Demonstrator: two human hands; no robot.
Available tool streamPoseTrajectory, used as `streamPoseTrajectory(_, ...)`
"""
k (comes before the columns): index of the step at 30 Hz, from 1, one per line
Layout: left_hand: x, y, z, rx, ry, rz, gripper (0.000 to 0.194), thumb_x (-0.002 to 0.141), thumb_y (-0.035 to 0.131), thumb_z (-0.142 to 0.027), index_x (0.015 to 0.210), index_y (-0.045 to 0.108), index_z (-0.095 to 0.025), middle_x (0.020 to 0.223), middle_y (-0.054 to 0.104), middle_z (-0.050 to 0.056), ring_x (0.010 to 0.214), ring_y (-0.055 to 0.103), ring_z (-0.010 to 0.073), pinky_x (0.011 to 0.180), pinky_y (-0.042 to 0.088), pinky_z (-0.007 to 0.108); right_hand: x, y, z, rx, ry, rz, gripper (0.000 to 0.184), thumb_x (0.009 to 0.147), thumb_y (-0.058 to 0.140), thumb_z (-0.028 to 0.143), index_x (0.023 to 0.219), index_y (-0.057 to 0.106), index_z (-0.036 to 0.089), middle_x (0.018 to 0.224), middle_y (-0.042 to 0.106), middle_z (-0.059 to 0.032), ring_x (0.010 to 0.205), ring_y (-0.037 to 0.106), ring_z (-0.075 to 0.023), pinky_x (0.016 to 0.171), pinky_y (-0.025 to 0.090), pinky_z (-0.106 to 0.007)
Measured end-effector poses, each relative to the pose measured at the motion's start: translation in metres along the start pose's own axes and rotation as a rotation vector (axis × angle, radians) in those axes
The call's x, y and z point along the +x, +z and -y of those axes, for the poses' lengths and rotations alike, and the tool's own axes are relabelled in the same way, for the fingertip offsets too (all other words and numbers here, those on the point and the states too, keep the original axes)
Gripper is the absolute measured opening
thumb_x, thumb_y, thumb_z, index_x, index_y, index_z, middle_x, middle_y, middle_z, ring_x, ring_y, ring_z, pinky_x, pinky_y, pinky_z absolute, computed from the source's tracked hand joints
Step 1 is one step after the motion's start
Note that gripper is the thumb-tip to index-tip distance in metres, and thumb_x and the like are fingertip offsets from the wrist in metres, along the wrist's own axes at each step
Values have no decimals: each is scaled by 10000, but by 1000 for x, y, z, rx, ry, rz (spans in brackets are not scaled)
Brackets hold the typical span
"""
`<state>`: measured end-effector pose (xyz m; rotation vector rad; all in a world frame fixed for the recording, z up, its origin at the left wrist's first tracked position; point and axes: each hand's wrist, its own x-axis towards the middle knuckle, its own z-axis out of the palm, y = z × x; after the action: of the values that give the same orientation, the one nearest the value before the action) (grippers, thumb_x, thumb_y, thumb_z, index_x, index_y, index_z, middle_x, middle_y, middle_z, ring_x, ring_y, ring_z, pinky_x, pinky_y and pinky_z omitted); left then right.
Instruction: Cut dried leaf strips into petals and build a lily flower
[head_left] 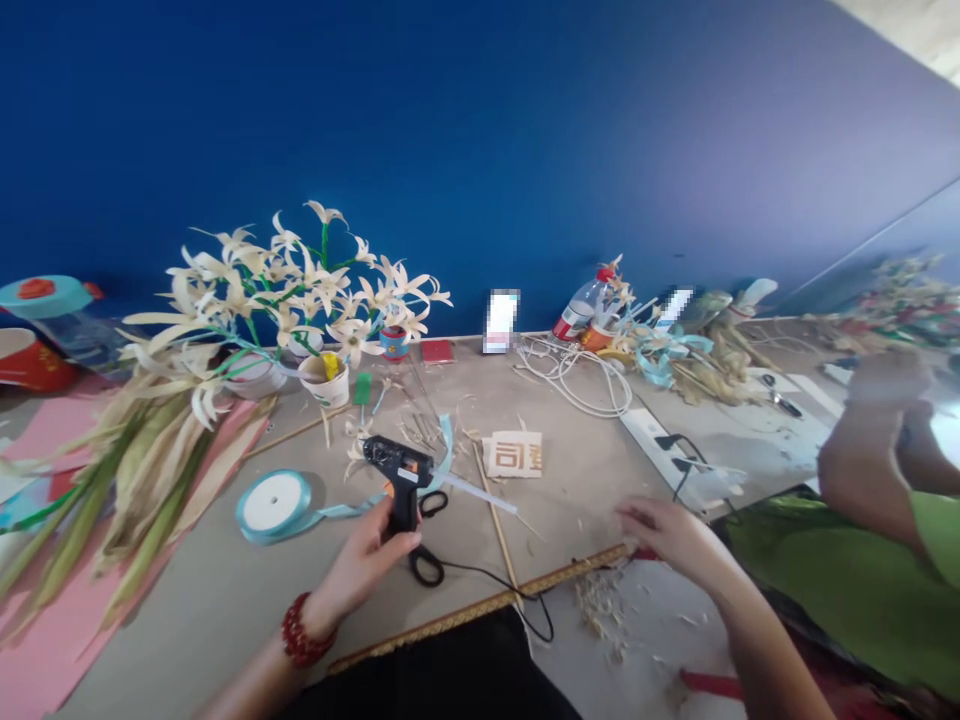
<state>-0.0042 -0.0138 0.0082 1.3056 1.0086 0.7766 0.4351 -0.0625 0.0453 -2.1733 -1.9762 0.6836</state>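
My left hand is wrapped round the grip of a black hot glue gun, its nozzle toward the upper left. A translucent glue stick sticks out of its rear, and a thin black cord runs down over the table edge. Beside and partly behind the glue gun lie scissors with black handles. At the table's front edge, my right hand has its fingers bent and drawn together; whatever they pinch is too small to make out. A roll of light blue ribbon lies left of the glue gun, its tail trailing toward it.
White handmade flowers stand in cups at the back left. Corn husks lie on pink paper. A thin wooden stick, a printed paper square, a white cable and a power strip lie about. Another person's arm is at right.
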Motion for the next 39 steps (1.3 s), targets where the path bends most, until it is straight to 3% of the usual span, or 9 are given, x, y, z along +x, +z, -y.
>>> streamPoseTrajectory(2, 1, 0, 1, -12, -1, -6, 250, 805, 636, -315, 994, 623, -152, 920, 642, 56, 854, 590, 231, 751, 478, 311, 22, -5, 15, -43, -80, -156, 231, 845, 520, 391, 760, 671, 238, 690, 707, -32, 615, 646, -214, 579, 481, -305)
streamPoseTrajectory(5, 2, 0, 1, -20, -5, 2, 252, 802, 638, -307, 999, 628, -150, 919, 647, 55, 843, 588, 225, 751, 477, 309, 70, -9, 31, -30, -159, -231, 227, 876, 500, 368, 942, 672, 235, 923, 725, -64, 794, 673, -228, 709, 519, -328)
streamPoseTrajectory(9, 1, 0, 1, 5, 14, -12, 229, 800, 632, -307, 964, 639, -148, 874, 638, 47, 799, 572, 210, 739, 470, 304, 151, -7, 40, -37, -261, -274, 292, 893, 482, 310, 1128, 626, 214, 1137, 670, -110, 952, 662, -257, 836, 524, -393)
streamPoseTrajectory(11, 1, -1, 2, 4, 30, -22, 228, 801, 630, -308, 964, 636, -149, 860, 628, 43, 786, 561, 204, 732, 466, 300, 187, -4, 42, -56, -312, -283, 328, 874, 530, 315, 1173, 612, 208, 1245, 623, -131, 1111, 598, -306, 968, 457, -472)
streamPoseTrajectory(15, 1, -1, -1, -18, 34, -42, 236, 801, 633, -325, 960, 624, -151, 866, 618, 46, 796, 556, 204, 732, 462, 299, 225, 4, 44, -74, -423, -239, 383, 829, 632, 385, 1166, 623, 204, 1269, 618, -127, 1187, 549, -329, 1043, 390, -501)
streamPoseTrajectory(21, 4, -2, -5, -48, 17, -32, 238, 795, 637, -349, 937, 618, -159, 836, 599, 32, 752, 542, 188, 696, 454, 286, 202, 19, 33, -68, -519, -193, 435, 821, 661, 473, 1178, 618, 228, 1218, 622, -100, 1147, 565, -276, 1008, 426, -436)
streamPoseTrajectory(27, 3, -2, -4, -24, 21, -15, 251, 791, 642, -357, 939, 630, -155, 849, 616, 41, 778, 549, 200, 707, 454, 285, 171, 21, 13, -67, -453, -232, 368, 869, 592, 407, 1182, 607, 214, 1196, 606, -121, 1154, 542, -290, 1008, 407, -475)
streamPoseTrajectory(35, 1, 0, -9, -70, -34, -26, 286, 781, 650, -383, 962, 619, -163, 845, 618, 38, 775, 557, 199, 708, 464, 291, 72, 30, 0, -53, -368, -192, 292, 912, 505, 326, 1154, 633, 224, 1165, 630, -123, 1087, 591, -282, 959, 466, -450)
streamPoseTrajectory(39, 1, 3, -11, -45, -52, -3, 316, 758, 668, -394, 971, 627, -164, 880, 640, 55, 798, 572, 217, 722, 475, 303, 44, 32, 5, -36, -336, -154, 256, 932, 463, 293, 1095, 653, 243, 1098, 659, -99, 1035, 619, -259, 923, 496, -412)
